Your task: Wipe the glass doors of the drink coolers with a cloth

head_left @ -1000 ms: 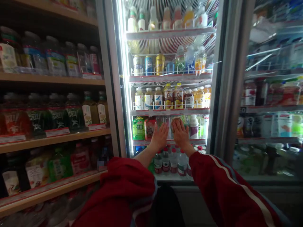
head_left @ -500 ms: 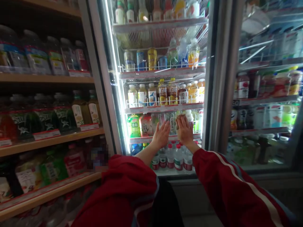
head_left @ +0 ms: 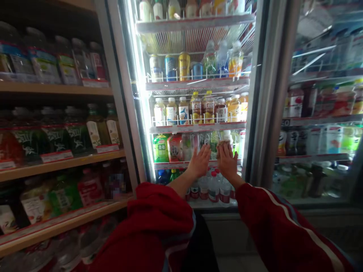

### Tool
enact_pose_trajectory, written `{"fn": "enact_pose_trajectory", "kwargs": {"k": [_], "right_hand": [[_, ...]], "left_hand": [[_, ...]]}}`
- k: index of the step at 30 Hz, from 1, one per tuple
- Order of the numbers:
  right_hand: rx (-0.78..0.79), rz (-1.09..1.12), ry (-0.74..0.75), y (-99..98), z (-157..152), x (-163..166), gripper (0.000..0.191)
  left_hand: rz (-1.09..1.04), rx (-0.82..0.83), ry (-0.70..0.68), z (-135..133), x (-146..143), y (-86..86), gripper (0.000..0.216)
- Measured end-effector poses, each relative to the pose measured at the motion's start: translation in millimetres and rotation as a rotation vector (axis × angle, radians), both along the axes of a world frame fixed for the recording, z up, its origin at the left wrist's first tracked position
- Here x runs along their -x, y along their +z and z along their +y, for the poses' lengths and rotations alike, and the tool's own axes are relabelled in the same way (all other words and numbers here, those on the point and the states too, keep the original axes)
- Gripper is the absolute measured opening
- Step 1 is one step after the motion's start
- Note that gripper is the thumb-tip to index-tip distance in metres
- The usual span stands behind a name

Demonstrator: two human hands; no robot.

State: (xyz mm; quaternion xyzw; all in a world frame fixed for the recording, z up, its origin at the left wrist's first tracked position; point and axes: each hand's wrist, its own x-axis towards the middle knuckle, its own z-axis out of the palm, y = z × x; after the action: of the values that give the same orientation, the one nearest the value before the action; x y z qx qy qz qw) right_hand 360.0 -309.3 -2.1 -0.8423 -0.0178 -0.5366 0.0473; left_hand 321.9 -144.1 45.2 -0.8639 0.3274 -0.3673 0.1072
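My left hand (head_left: pixel 199 162) lies flat, fingers stretched, against or very near the glass of a lit drinks cooler. Beside it, my right hand (head_left: pixel 228 162) presses a crumpled brownish cloth (head_left: pixel 225 143) to the glass, and its fingers cover most of the cloth. Through the glass, a green-labelled bottle (head_left: pixel 160 148) and a red-labelled bottle (head_left: pixel 174 148) stand to the left of my hands. Clear bottles with red caps (head_left: pixel 214 187) show below them. Whether the left palm fully touches the glass, I cannot tell.
A metal door frame (head_left: pixel 262 113) borders the glass on the right, with another cooler section of drinks beyond it. On the left, wooden shelves (head_left: pixel 62 162) hold large bottles (head_left: pixel 76 132). Drink cans (head_left: pixel 184 66) stand on a higher cooler shelf.
Both hands have shifted slightly right and down over the glass, the cloth moving with the right hand. The view has also shifted a little.
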Motion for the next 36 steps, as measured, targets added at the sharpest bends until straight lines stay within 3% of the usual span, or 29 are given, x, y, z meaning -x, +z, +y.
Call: {"fn": "enact_pose_trajectory", "kwargs": {"k": [9,15,21,29,36], "right_hand": [[-0.018,-0.018,0.010,-4.5,5,0,0.052],[0.189,-0.072,0.197,-11.1,49,-3,0.049],[0.157,-0.087,0.238,8.1,86,-4,0.054],[0.390,0.016,0.361,5.6,140,6,0.054],[0.298,-0.018,0.357,31.6,170,2,0.053]], "left_hand": [[0.003,0.028,0.036,16,2,-4.3,0.058],[-0.021,0.073,0.109,52,1,-11.5,0.057],[-0.026,0.153,0.211,93,-1,-17.0,0.054],[0.039,0.246,0.278,132,7,-22.0,0.055],[0.059,0.290,0.348,165,17,-33.3,0.061]]}}
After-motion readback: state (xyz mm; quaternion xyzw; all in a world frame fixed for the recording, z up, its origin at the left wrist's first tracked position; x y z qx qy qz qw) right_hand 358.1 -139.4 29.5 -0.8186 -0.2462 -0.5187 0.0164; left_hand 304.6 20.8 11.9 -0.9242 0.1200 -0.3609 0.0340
